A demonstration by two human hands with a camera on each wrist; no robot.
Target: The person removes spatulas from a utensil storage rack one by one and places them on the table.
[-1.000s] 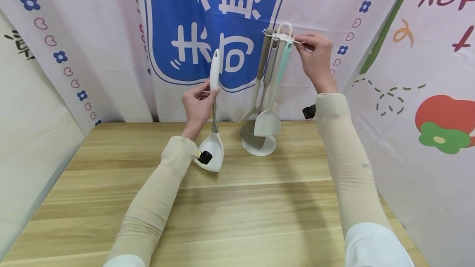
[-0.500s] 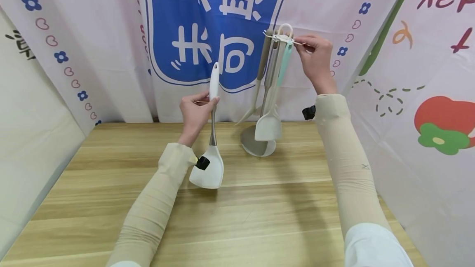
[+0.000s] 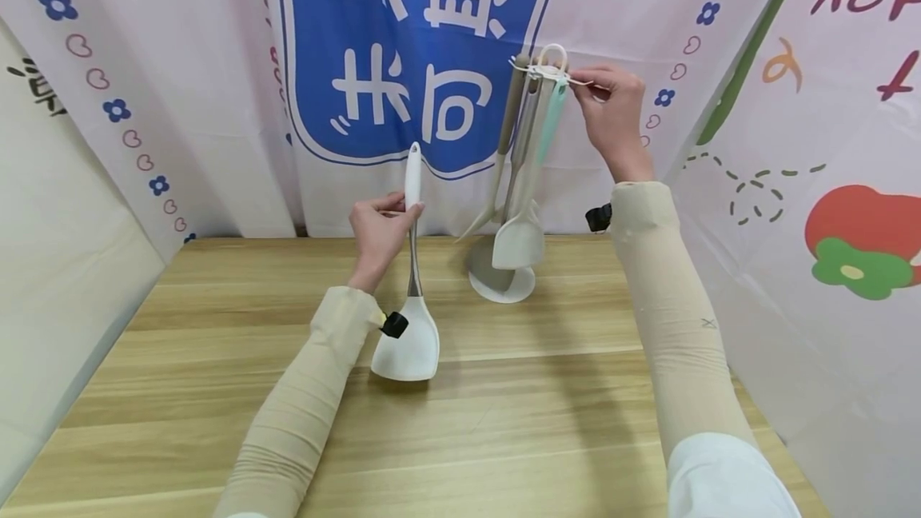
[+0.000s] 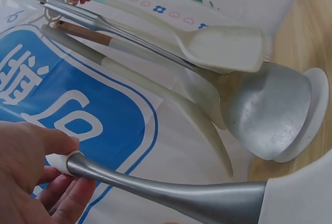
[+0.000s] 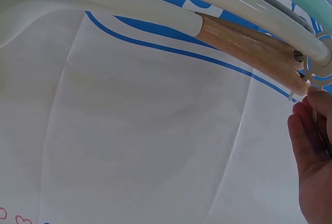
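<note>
My left hand (image 3: 377, 234) holds a white spatula (image 3: 417, 350) by the lower end of its white handle, blade down over the table. In the left wrist view, thumb and fingers pinch it where the handle meets the metal shaft (image 4: 171, 189). My right hand (image 3: 610, 106) pinches a hook at the top of a white utensil stand (image 3: 521, 286). From the stand hang a spatula with a teal handle (image 3: 552, 122), a metal turner (image 4: 270, 115), a grey-handled utensil (image 4: 171, 97) and wooden-handled ones (image 5: 249, 50). Their blades partly hide the stand's round base.
The wooden table (image 3: 460, 430) runs back to a hanging white cloth with a blue printed panel (image 3: 374, 30). More printed cloth (image 3: 813, 358) borders the right side. The stand is near the table's back edge, right of the held spatula.
My left hand has moved down and nearer to me with the spatula, whose blade now lies further forward over the table. My right hand has stayed at the stand's top.
</note>
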